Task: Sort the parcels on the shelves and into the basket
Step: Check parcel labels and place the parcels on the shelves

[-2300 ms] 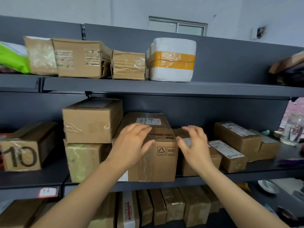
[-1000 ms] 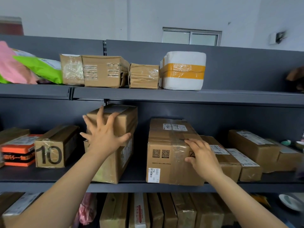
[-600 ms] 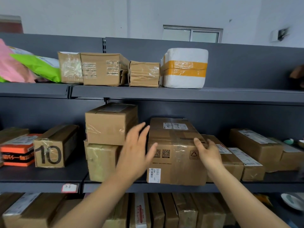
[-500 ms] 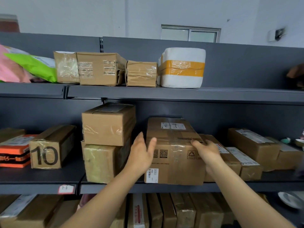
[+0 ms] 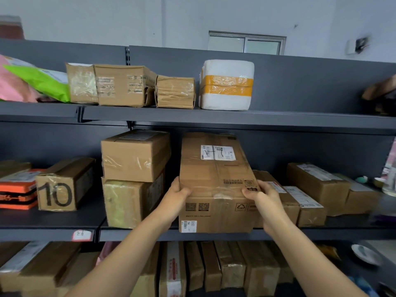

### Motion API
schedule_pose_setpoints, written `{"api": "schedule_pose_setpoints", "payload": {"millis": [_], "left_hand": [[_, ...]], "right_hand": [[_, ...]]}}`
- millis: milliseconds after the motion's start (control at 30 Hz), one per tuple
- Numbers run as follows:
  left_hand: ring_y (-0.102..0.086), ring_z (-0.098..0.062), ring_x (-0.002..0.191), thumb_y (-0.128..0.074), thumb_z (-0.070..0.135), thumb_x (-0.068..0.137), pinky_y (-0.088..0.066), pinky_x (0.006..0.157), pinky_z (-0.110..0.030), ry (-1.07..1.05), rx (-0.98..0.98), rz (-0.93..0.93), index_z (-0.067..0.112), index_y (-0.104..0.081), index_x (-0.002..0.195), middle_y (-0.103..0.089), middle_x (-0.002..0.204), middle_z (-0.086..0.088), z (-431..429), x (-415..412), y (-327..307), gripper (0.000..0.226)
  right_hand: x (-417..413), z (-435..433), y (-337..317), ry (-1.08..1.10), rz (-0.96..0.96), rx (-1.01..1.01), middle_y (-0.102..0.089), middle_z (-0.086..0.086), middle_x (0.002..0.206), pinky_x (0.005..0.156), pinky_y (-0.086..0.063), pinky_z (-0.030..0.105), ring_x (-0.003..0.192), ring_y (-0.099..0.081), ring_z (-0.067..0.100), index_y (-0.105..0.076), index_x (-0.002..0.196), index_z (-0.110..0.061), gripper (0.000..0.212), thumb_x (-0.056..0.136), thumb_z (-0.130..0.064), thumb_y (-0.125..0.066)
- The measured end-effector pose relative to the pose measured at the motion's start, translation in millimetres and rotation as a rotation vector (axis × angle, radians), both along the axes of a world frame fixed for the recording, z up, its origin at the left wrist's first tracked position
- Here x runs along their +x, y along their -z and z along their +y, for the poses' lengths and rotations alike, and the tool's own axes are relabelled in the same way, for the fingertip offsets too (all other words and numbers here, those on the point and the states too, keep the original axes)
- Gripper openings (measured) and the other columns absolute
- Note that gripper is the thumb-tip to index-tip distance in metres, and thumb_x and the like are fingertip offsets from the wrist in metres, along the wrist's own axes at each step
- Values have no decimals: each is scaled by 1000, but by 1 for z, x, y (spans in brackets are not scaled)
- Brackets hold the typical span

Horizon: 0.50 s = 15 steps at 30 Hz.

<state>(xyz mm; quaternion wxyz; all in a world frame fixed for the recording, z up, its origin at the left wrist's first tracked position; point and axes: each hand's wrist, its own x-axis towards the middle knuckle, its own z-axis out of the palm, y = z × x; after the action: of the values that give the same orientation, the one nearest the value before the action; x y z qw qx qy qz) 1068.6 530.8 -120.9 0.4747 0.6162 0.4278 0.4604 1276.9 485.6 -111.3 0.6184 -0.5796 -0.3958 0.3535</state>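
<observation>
A long brown cardboard parcel (image 5: pixel 214 181) with a white label on top sits on the middle shelf (image 5: pixel 53 219), its front end at the shelf edge. My left hand (image 5: pixel 175 198) grips its front left corner, thumb on top. My right hand (image 5: pixel 261 198) grips its front right corner, thumb over the top edge. To the left stand two stacked brown boxes (image 5: pixel 132 179). Flat boxes (image 5: pixel 300 202) lie against the parcel's right side.
A box marked 10 (image 5: pixel 62 187) and an orange-black parcel (image 5: pixel 15 191) lie further left. The top shelf carries brown boxes (image 5: pixel 122 85), a white parcel with yellow tape (image 5: pixel 226 84) and green and pink bags (image 5: pixel 38 82). Upright boxes (image 5: pixel 214 266) fill the bottom shelf.
My left hand left the stacked boxes and moved right to the long parcel's front left corner. My right hand slid to its front right corner. Both now grip it.
</observation>
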Motion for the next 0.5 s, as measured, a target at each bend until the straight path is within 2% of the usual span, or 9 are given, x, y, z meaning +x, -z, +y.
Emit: {"api": "schedule_pose_setpoints", "payload": {"millis": [67, 167, 267, 433, 500], "left_hand": [[-55, -15, 113, -42, 13, 98, -46, 94, -31, 16, 13, 12, 23, -31, 143, -55, 127, 0, -6, -4, 2, 48], [-51, -14, 117, -42, 9, 97, -43, 101, -33, 59, 30, 52, 24, -26, 144, -51, 131, 2, -15, -9, 2, 52], [-49, -14, 120, -42, 6, 96, -41, 104, -36, 79, 52, 82, 25, -23, 145, -49, 134, 2, -23, -11, 1, 55], [-44, -14, 124, -42, 6, 97, -37, 108, -36, 98, 76, 122, 26, -18, 146, -45, 136, 4, -33, -14, 1, 59], [-42, -14, 127, -43, 6, 97, -34, 111, -38, 97, 83, 136, 26, -15, 148, -43, 139, 5, -35, -17, 5, 62]], "right_hand": [[-2, -7, 3, -3, 4, 10, -57, -8, 100, 79, -40, 30, 85, -51, 7, -47, 133, -21, 51, 86, -9, -64], [-4, -17, 6, -1, 9, 13, -58, -6, 106, 83, -40, 32, 88, -53, 7, -44, 136, -20, 56, 86, -4, -63], [-7, -26, 7, 11, 13, -4, -58, -1, 120, 89, -41, 34, 102, -52, 14, -39, 139, -20, 60, 86, -1, -62], [-13, -39, 8, 26, 18, -22, -53, 4, 131, 94, -42, 36, 118, -49, 20, -33, 141, -20, 63, 88, 3, -58], [-15, -45, 12, 21, 17, -20, -52, 5, 132, 94, -42, 36, 118, -49, 20, -32, 141, -21, 64, 88, 3, -58]]}}
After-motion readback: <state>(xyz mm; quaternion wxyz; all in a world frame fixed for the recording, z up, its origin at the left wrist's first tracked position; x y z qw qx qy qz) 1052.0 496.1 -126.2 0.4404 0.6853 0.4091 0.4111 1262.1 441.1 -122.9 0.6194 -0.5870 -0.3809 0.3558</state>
